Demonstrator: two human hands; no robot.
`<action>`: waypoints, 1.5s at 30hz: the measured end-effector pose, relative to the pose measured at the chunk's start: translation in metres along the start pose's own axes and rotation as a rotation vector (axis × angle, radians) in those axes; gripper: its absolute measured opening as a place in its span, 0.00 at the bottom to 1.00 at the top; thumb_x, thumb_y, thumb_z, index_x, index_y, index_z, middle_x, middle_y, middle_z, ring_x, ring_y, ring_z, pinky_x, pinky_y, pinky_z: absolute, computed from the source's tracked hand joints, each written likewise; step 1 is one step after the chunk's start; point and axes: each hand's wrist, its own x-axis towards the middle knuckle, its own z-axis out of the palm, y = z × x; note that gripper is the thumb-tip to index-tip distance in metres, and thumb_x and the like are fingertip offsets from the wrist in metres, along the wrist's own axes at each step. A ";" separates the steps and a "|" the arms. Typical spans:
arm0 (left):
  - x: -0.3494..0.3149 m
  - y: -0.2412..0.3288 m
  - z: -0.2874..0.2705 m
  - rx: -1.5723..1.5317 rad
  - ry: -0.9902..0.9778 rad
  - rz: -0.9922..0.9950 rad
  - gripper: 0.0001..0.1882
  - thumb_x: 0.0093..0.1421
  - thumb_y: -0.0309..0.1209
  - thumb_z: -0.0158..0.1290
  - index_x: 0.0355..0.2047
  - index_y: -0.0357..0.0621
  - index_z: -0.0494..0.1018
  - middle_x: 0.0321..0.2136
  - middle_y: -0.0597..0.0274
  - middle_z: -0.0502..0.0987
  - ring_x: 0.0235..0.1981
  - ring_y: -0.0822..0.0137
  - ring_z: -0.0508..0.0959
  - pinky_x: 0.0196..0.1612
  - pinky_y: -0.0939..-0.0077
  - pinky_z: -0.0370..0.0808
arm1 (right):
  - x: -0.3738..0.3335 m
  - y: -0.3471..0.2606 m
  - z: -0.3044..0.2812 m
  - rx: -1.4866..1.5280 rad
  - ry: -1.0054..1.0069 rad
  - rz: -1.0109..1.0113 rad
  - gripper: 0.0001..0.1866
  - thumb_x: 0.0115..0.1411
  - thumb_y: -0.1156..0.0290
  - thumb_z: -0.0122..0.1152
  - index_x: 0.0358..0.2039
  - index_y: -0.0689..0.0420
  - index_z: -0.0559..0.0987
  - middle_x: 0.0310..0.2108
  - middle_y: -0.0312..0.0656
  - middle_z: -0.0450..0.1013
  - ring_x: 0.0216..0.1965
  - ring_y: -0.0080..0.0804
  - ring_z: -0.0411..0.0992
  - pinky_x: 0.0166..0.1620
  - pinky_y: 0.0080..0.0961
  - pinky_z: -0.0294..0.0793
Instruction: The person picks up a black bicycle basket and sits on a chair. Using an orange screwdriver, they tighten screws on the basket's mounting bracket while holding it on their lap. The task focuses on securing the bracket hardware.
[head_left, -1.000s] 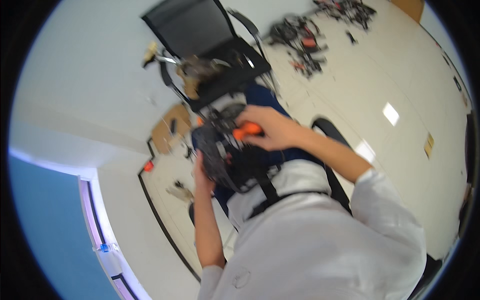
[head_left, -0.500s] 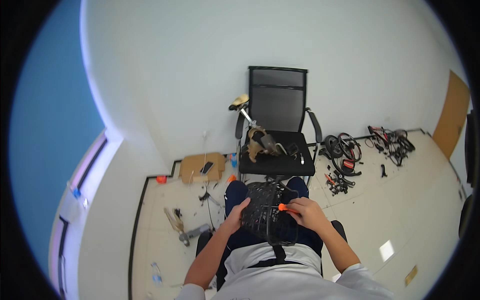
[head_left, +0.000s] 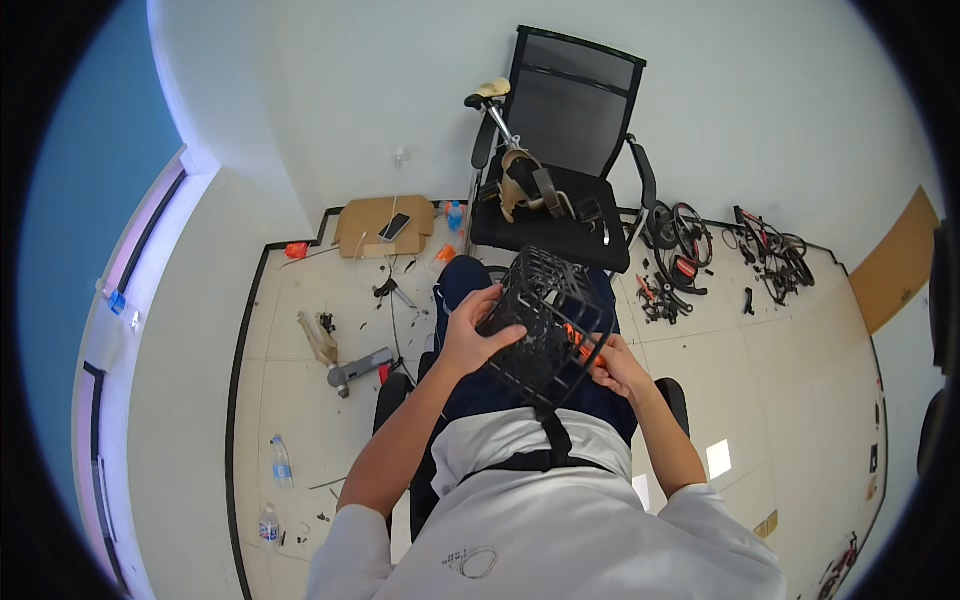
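A black lattice basket [head_left: 530,352] is tilted over my lap. My left hand [head_left: 476,334] grips its left side, with the thumb lying across the lattice. The fingers of my right hand [head_left: 617,367] close round the orange handle of a screwdriver [head_left: 586,350] at the basket's right side. Part of the handle shows through the basket frame, and the lattice hides the tool's tip.
Ahead stands a black mesh chair [head_left: 557,238] bearing a bike seat post with a saddle [head_left: 492,90]. Bike wheels [head_left: 690,238] and loose parts lie to the right. A phone [head_left: 395,227] rests on cardboard [head_left: 358,216]; bottles [head_left: 281,464] are at left.
The basket has turned and tipped in my left hand. My right hand and the screwdriver have moved lower along its right side. The view has tilted downward.
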 end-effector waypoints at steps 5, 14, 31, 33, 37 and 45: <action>0.001 0.009 0.006 0.020 -0.071 0.089 0.39 0.48 0.32 0.69 0.57 0.30 0.65 0.48 0.59 0.70 0.50 0.69 0.74 0.53 0.75 0.69 | 0.008 0.017 -0.017 -0.534 0.192 -0.502 0.09 0.63 0.68 0.61 0.37 0.62 0.78 0.18 0.33 0.68 0.16 0.19 0.64 0.20 0.19 0.61; 0.000 0.001 0.002 -0.024 -0.069 0.000 0.37 0.53 0.33 0.66 0.59 0.29 0.63 0.51 0.56 0.70 0.51 0.64 0.74 0.56 0.71 0.68 | 0.002 -0.011 0.002 -1.244 0.494 -0.881 0.17 0.46 0.76 0.65 0.39 0.61 0.78 0.27 0.44 0.68 0.28 0.46 0.71 0.31 0.36 0.71; 0.001 0.009 -0.012 -0.160 0.067 -0.196 0.35 0.53 0.26 0.65 0.60 0.31 0.64 0.51 0.55 0.74 0.52 0.66 0.74 0.56 0.72 0.71 | 0.028 -0.018 0.012 -1.014 0.111 -0.573 0.08 0.58 0.73 0.58 0.33 0.66 0.75 0.23 0.44 0.71 0.21 0.43 0.69 0.29 0.33 0.71; 0.001 0.006 -0.012 -0.160 0.051 -0.201 0.36 0.52 0.26 0.65 0.60 0.31 0.63 0.52 0.55 0.74 0.52 0.66 0.74 0.56 0.73 0.70 | 0.020 -0.025 0.014 -1.227 0.220 -0.821 0.09 0.55 0.73 0.61 0.33 0.64 0.76 0.25 0.45 0.71 0.26 0.46 0.70 0.32 0.34 0.72; -0.001 -0.007 -0.008 -0.046 0.004 -0.093 0.31 0.57 0.28 0.62 0.59 0.33 0.66 0.50 0.58 0.75 0.50 0.70 0.75 0.52 0.78 0.71 | 0.021 -0.009 0.001 -1.303 0.302 -0.938 0.10 0.51 0.73 0.63 0.33 0.63 0.76 0.28 0.46 0.71 0.33 0.46 0.71 0.38 0.38 0.72; 0.003 -0.021 -0.017 0.110 0.054 -0.286 0.14 0.69 0.27 0.46 0.52 0.34 0.71 0.43 0.59 0.78 0.39 0.69 0.82 0.41 0.77 0.79 | 0.032 0.013 -0.008 -1.168 0.233 -0.806 0.09 0.55 0.72 0.62 0.36 0.60 0.76 0.33 0.50 0.73 0.37 0.51 0.72 0.42 0.40 0.72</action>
